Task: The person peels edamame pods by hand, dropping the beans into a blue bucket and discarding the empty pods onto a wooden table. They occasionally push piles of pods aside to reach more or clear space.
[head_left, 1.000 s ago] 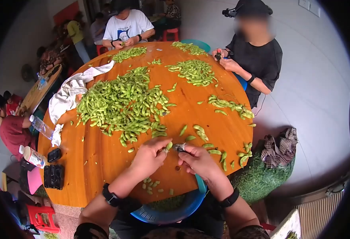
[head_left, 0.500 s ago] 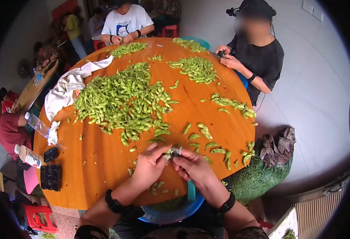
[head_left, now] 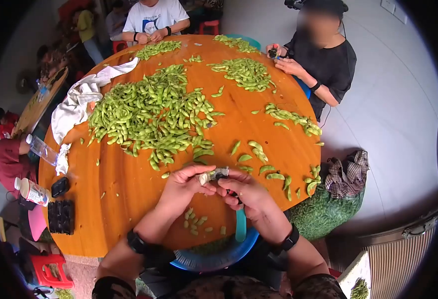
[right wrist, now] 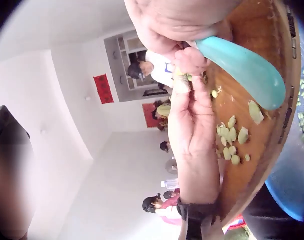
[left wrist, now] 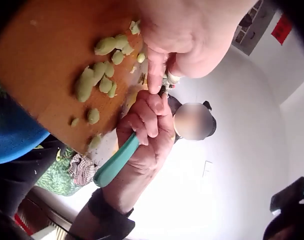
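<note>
My left hand (head_left: 179, 189) pinches a small green bean pod (right wrist: 179, 74) between thumb and fingers; the fingers hide most of it. A pale wrapping covers the thumb tip (right wrist: 182, 86). Close against it, my right hand (head_left: 249, 192) grips a tool by its teal handle (head_left: 241, 225), which sticks out below the curled fingers. The tool's working end is dark and mostly covered at the fingertips, so I cannot tell its kind. Several pale green shelled beans (left wrist: 106, 75) lie on the wooden table (head_left: 144, 214) under the hands.
A large heap of bean pods (head_left: 149, 117) covers the table's middle left, with loose pods (head_left: 275, 176) to the right. A blue basin (head_left: 214, 261) sits at my lap below the edge. White cloth (head_left: 82, 94), bottles (head_left: 33, 192) and a black tray (head_left: 61, 217) line the left side. Two people sit opposite.
My hands have come together from slightly apart, the right one meeting the left at the pod. The teal handle now points straight down, more in sight. The head view has tilted lower.
</note>
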`<state>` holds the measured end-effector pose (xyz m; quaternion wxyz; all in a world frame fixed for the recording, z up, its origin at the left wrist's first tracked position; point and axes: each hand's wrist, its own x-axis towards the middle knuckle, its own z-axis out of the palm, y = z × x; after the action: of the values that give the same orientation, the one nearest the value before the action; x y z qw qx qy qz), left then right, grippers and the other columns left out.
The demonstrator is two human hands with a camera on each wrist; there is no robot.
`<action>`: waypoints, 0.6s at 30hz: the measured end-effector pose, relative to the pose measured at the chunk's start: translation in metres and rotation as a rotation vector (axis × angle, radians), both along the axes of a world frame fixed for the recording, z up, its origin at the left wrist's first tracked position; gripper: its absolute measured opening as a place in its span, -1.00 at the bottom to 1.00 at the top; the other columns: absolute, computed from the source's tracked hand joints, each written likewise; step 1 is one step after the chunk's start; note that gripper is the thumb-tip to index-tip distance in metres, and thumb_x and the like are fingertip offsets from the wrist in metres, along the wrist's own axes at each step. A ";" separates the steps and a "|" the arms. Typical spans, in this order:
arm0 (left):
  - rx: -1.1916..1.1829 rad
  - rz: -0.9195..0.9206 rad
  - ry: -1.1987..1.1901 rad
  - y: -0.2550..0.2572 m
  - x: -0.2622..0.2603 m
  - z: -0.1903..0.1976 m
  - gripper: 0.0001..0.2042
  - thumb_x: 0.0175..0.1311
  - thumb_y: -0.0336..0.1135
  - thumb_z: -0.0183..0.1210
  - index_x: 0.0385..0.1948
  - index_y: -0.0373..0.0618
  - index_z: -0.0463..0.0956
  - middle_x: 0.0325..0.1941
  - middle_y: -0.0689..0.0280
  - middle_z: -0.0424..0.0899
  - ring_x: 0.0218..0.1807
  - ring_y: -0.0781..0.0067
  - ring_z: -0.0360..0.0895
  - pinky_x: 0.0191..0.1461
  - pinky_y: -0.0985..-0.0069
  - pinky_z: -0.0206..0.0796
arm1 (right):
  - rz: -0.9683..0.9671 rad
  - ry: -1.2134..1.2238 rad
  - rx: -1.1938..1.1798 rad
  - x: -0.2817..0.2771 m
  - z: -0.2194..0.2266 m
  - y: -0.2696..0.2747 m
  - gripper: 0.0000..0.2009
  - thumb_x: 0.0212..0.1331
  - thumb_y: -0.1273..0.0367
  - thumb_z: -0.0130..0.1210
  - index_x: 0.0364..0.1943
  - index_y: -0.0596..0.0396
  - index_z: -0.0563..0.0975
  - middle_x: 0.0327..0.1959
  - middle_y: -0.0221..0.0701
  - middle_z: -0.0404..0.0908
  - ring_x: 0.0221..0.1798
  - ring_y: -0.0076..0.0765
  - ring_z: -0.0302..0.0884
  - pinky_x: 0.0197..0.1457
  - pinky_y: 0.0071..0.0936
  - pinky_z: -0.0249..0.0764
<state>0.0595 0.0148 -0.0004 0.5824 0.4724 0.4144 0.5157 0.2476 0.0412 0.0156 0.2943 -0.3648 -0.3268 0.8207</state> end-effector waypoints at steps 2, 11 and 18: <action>-0.114 0.008 -0.206 0.004 -0.003 -0.003 -0.78 0.35 -0.48 0.00 -0.03 -0.27 0.52 -0.17 0.18 0.65 -0.24 0.39 0.66 -0.12 0.50 0.55 | -0.009 0.025 -0.021 0.001 0.002 0.000 -0.97 0.24 0.39 0.03 -0.28 -0.03 0.48 -0.55 -0.56 0.43 -0.70 -0.70 0.19 -0.69 -0.69 0.03; -0.015 0.042 -0.067 0.000 0.001 0.001 -0.77 0.35 -0.43 0.06 -0.01 -0.24 0.47 -0.23 0.29 0.59 -0.36 0.53 0.58 -0.23 0.59 0.49 | -0.168 -0.451 0.666 -0.009 0.006 -0.016 -0.90 0.28 0.45 -0.03 -0.27 0.04 0.54 -0.58 -0.59 0.46 -0.65 -0.76 0.26 -0.63 -0.74 0.14; 0.058 -0.008 0.084 -0.005 -0.002 0.006 -0.78 0.36 -0.48 0.00 -0.01 -0.23 0.48 -0.34 0.36 0.56 -0.39 0.62 0.53 -0.27 0.65 0.41 | -0.057 -0.196 0.248 -0.008 0.021 -0.022 -0.88 0.26 0.46 0.01 -0.18 0.03 0.54 -0.58 -0.60 0.43 -0.62 -0.77 0.28 -0.58 -0.75 0.15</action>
<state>0.0576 0.0099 0.0060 0.5527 0.5116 0.4216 0.5050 0.2399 0.0189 0.0370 0.3269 -0.4129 -0.4424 0.7259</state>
